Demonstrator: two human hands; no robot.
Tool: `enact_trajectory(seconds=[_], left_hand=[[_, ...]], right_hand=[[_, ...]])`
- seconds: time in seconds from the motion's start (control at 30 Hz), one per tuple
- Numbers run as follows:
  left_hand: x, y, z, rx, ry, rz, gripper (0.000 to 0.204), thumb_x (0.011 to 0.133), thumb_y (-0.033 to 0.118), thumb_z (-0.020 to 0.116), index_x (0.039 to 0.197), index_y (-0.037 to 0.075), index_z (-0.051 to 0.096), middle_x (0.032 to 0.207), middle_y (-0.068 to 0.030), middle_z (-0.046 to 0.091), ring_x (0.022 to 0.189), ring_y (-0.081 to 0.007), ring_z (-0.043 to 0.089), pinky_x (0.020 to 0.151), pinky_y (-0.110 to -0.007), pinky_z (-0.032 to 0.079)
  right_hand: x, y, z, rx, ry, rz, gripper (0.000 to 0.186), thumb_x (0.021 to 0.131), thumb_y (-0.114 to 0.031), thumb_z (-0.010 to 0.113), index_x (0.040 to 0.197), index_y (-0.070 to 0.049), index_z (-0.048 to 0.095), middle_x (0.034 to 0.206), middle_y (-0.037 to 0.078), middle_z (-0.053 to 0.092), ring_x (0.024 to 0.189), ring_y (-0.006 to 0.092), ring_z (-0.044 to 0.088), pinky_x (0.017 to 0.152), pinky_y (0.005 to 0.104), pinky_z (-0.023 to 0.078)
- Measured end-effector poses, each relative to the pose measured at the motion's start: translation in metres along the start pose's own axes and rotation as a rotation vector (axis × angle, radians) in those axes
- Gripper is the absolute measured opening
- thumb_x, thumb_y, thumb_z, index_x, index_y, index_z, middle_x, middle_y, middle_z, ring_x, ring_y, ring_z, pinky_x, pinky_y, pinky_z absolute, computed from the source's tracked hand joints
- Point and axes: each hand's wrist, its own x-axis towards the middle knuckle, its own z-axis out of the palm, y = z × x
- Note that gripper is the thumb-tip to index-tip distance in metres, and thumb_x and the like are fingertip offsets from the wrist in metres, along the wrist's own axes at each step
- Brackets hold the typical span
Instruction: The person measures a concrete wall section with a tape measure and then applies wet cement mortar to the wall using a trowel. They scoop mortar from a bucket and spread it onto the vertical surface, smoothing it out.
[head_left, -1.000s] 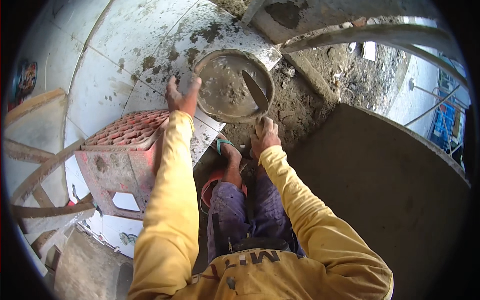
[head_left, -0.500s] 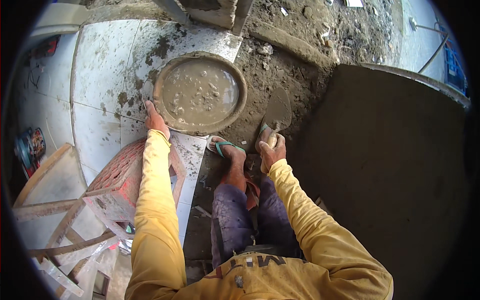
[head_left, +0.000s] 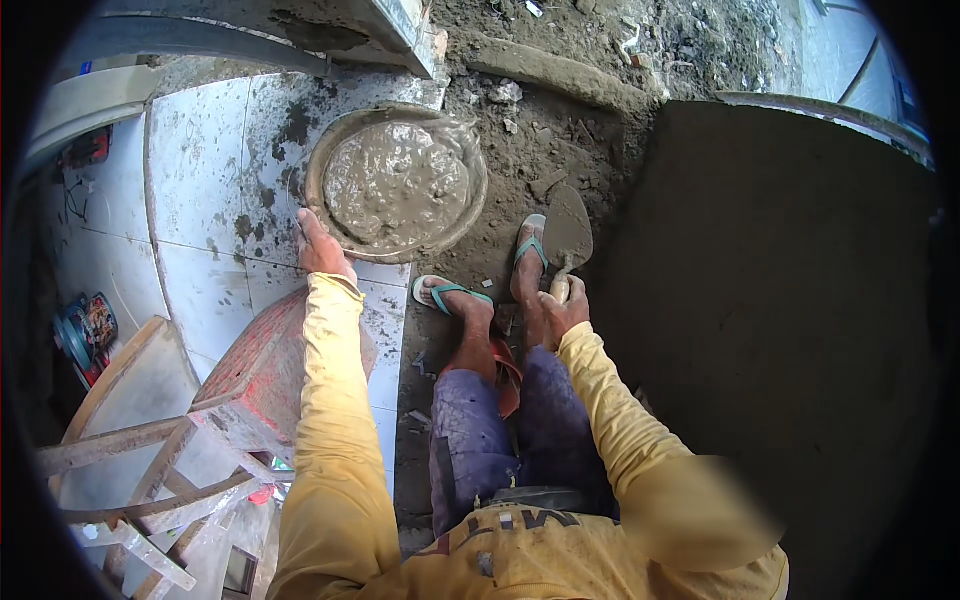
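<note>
A round, mud-caked basin (head_left: 316, 180) stands at the edge of the pale tiles, holding wet grey mortar (head_left: 395, 175) with lumps in it. My left hand (head_left: 325, 248) grips its near-left rim; some of those fingers are hidden behind the rim. In my right hand (head_left: 567, 308) is the handle of a trowel (head_left: 567, 228), held beside my right shin. Its leaf-shaped blade points away from me, coated in mortar and apart from the basin. My sandalled feet (head_left: 460, 297) stand on the dirt just below the basin and trowel.
A broad, dark grey surface (head_left: 780, 330) fills the right side. Left of my left arm is a red, mortar-splashed stool-like thing (head_left: 260, 360), beside a wooden frame (head_left: 120, 440) and a colourful tub (head_left: 88, 335). Rubble and a raised ledge (head_left: 560, 75) lie beyond the basin.
The mortar in the basin has shifted leftward, baring part of the right inner wall, and its surface looks rougher. My right hand and trowel have moved slightly right and nearer to me.
</note>
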Motion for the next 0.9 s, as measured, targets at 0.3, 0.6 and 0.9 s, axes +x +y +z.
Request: enact_trajectory(seconds=[0.3, 0.6, 0.9], left_hand=[[0.023, -0.018, 0.001, -0.028, 0.044, 0.057, 0.066, 0.096, 0.052, 0.048, 0.142, 0.007, 0.040, 0.141, -0.0133, 0.046, 0.124, -0.0344, 0.050, 0.095, -0.056, 0.045], [0.006, -0.006, 0.000, 0.002, 0.033, 0.004, 0.084, 0.095, 0.056, 0.048, 0.148, -0.003, 0.021, 0.146, -0.0234, 0.037, 0.130, -0.0347, 0.043, 0.101, -0.042, 0.044], [0.027, -0.028, -0.011, 0.076, 0.005, 0.087, 0.089, 0.095, 0.057, 0.045, 0.144, -0.014, 0.022, 0.144, -0.0310, 0.037, 0.130, -0.0378, 0.043, 0.107, -0.037, 0.036]], right_hand=[[0.001, -0.003, -0.007, 0.002, -0.036, 0.004, 0.071, 0.071, -0.027, 0.073, 0.128, 0.005, 0.045, 0.120, 0.028, 0.057, 0.110, 0.0385, 0.058, 0.096, 0.0402, 0.046], [0.005, 0.001, -0.007, -0.009, -0.030, -0.030, 0.071, 0.073, -0.028, 0.073, 0.130, 0.003, 0.044, 0.121, 0.027, 0.057, 0.112, 0.0386, 0.057, 0.096, 0.0405, 0.046], [0.010, -0.014, -0.006, -0.097, -0.053, -0.347, 0.063, 0.080, -0.025, 0.070, 0.134, -0.007, 0.043, 0.118, 0.023, 0.059, 0.107, 0.0376, 0.060, 0.093, 0.0414, 0.048]])
